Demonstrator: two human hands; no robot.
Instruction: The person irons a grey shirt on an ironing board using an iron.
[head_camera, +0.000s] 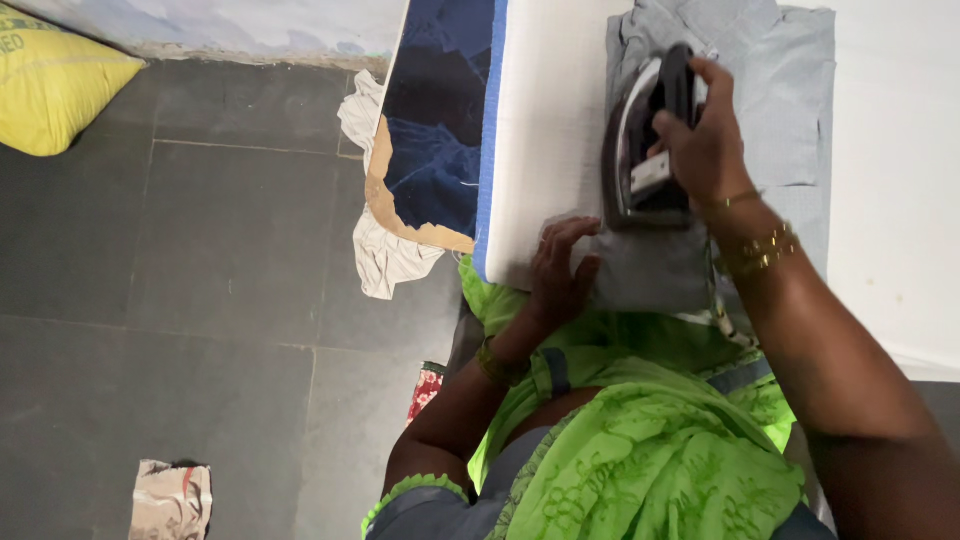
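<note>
A pale grey-blue garment (790, 90) lies spread on a white padded ironing surface (545, 120). My right hand (705, 140) grips the black handle of a dark clothes iron (640, 160) that rests on the garment. My left hand (560, 270) lies flat with fingers spread on the near edge of the garment, just left of the iron. Gold bangles circle both wrists.
A dark blue cloth over a brown board (435, 120) hangs off the table's left side, with a white rag (385, 255) under it. A yellow sack (50, 90) lies on the grey tiled floor at far left. A crumpled printed cloth (170, 500) sits at the bottom left.
</note>
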